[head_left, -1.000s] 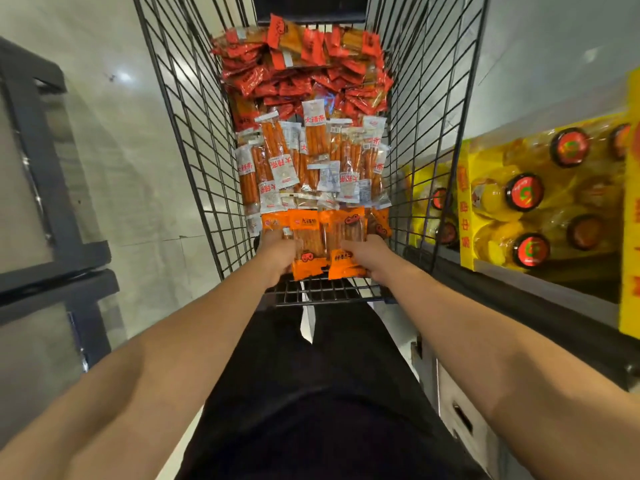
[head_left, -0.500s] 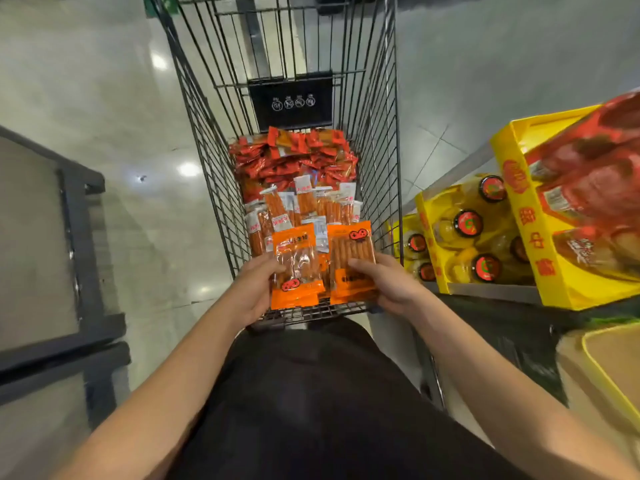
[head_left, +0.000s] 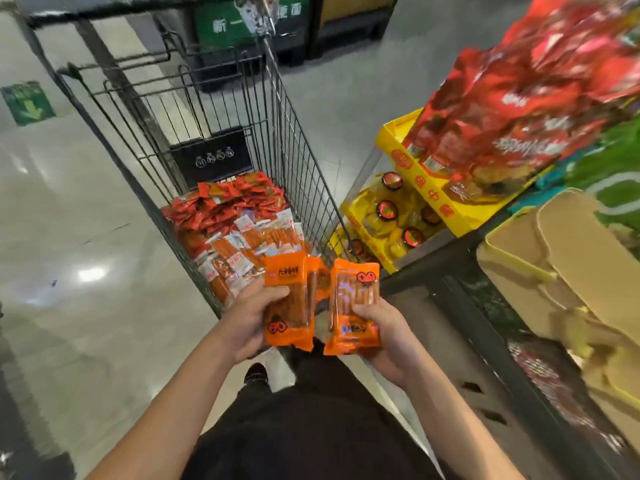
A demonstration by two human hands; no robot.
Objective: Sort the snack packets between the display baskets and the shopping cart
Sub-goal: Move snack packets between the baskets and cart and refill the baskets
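Both hands, left (head_left: 247, 322) and right (head_left: 384, 336), each grip flat orange plastic snack packets (head_left: 289, 299) (sorting looks unfinished), with many packets beyond them in the black wire shopping cart (head_left: 298, 174).

We see a glossy grey tiled floor (head_left: 86, 244) that carries a black wire shopping cart (head_left: 221, 109). On the cart bottom lie small red snack packets (head_left: 225, 206) at the far end and clear packets of orange sticks (head_left: 242, 244) nearer. At the right, a dark shelf (head_left: 485, 289) bears yellow cardboard trays (head_left: 401, 143).
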